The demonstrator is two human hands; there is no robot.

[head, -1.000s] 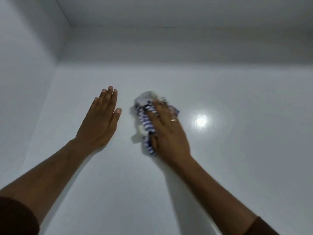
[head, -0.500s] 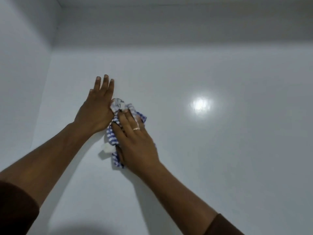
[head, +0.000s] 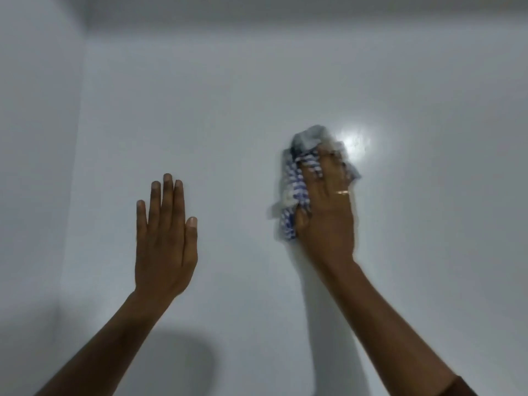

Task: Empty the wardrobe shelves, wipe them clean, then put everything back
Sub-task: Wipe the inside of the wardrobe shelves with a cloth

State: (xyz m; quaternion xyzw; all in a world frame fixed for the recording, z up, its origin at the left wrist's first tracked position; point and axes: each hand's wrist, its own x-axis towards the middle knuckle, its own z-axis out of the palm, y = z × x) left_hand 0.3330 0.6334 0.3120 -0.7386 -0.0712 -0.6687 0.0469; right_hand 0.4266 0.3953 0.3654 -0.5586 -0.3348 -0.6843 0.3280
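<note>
Cloth (head: 297, 178) bunched under the right hand (head: 325, 218), which grips it, has swept from beside the left hand (head: 164, 247) out to the right across the bare white shelf (head: 428, 252), next to a glare spot. The left hand lies flat, fingers loose, holding nothing. Wiping looks under way, with nothing yet returned to this shelf.

— What's on your shelf (head: 228, 115)?
— White and glossy; your left hand (head: 164, 247) lies flat, well left of your grip. Your right hand (head: 328, 212) presses the striped cloth (head: 294, 190) down.
</note>
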